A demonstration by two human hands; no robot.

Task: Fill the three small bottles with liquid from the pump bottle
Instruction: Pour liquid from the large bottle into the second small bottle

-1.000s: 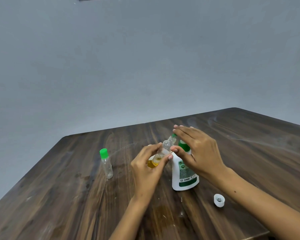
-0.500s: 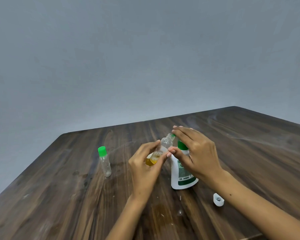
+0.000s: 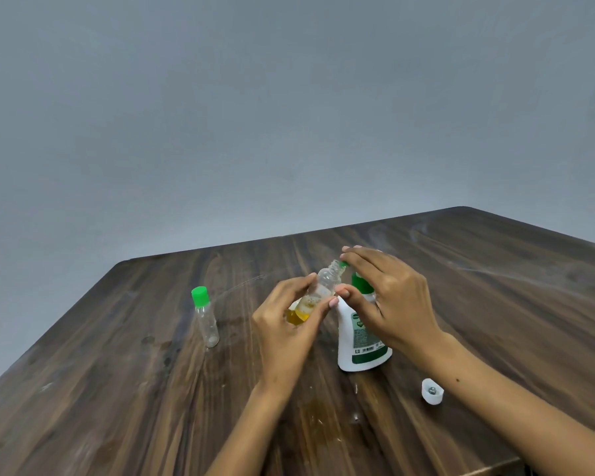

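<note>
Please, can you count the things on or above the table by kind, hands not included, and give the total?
Small clear bottles: 2, one standing with a green cap, one held tilted, uncapped
Pump bottle: 1
Loose white cap: 1
Total: 4. A third small bottle does not clearly show.

The table [image 3: 124,389] is dark wood with a streaked grain and a dull sheen, smeared in places. The pump bottle [image 3: 361,352] looks like opaque white plastic, smooth, with a printed green label. The small bottle [image 3: 207,319] at left is clear plastic under a glossy green cap. The wall [image 3: 255,115] is matt grey.
</note>
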